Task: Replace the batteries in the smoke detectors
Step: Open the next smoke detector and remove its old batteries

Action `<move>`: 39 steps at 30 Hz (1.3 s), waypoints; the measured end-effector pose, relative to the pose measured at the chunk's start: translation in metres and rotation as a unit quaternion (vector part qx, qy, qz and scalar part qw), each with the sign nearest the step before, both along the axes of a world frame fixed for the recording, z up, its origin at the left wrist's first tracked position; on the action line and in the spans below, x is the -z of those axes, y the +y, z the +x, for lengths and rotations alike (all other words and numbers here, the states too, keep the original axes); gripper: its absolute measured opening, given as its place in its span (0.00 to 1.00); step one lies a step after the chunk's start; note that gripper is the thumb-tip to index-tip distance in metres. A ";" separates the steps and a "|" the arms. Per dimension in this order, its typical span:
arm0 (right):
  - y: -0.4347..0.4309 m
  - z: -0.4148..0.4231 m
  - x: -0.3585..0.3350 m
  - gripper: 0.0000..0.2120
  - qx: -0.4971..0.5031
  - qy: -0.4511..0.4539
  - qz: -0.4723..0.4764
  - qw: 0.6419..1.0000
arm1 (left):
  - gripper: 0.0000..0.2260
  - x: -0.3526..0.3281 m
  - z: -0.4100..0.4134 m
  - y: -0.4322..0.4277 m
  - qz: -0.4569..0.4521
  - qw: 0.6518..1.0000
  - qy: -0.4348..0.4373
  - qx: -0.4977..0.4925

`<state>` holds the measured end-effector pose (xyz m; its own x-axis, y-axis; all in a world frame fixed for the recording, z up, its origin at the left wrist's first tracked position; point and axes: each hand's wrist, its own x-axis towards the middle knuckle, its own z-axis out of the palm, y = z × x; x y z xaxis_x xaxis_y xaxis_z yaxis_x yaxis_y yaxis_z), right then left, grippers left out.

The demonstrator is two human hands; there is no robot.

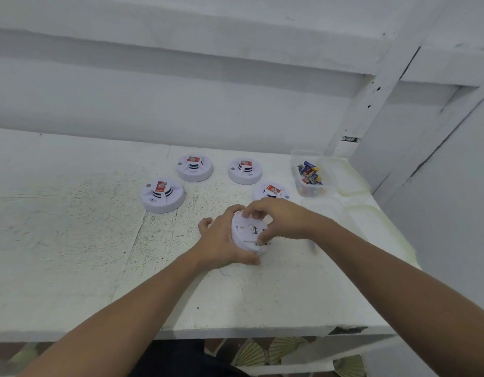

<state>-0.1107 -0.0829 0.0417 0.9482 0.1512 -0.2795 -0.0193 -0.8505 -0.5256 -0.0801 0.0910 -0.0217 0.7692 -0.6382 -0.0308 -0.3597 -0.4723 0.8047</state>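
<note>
1. White-painted table [72, 240] against a white wall; four more detectors [163, 195] face-up towards the back.
2. Left hand [221, 240]: curled round the upturned smoke detector [249, 232], mid-table, tilted.
3. Right hand [281, 219]: fingertips pinching its back plate from the right.
4. Battery tub [311, 175]: beyond and rightward, nearer the right hand; open room leftward.

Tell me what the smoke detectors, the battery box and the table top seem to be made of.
Smoke detectors: white moulded plastic, smooth and glossy, judging by their even rounded shells.
Battery box: clear plastic; the batteries show through its walls.
Table top: probably painted wood or board, matte, with worn, speckled paint.
</note>
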 end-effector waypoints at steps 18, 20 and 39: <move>0.024 0.021 0.002 0.29 -0.053 0.043 -0.085 0.994 | 0.33 0.008 0.007 0.022 0.005 0.999 -0.035 -0.002; 0.026 0.021 0.001 0.28 -0.052 0.044 -0.083 0.994 | 0.32 0.011 0.006 0.021 -0.002 0.999 -0.032 -0.009; 0.039 -0.058 0.061 0.19 0.397 -0.247 0.069 0.881 | 0.48 0.019 0.000 0.024 0.018 0.992 -0.117 -0.049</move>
<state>-0.1687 -0.0442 -0.0191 0.7711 -0.6149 0.1652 -0.3198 -0.5985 -0.7345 -0.0800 0.1146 -0.0406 0.8167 -0.5611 0.1351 -0.4856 -0.5417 0.6862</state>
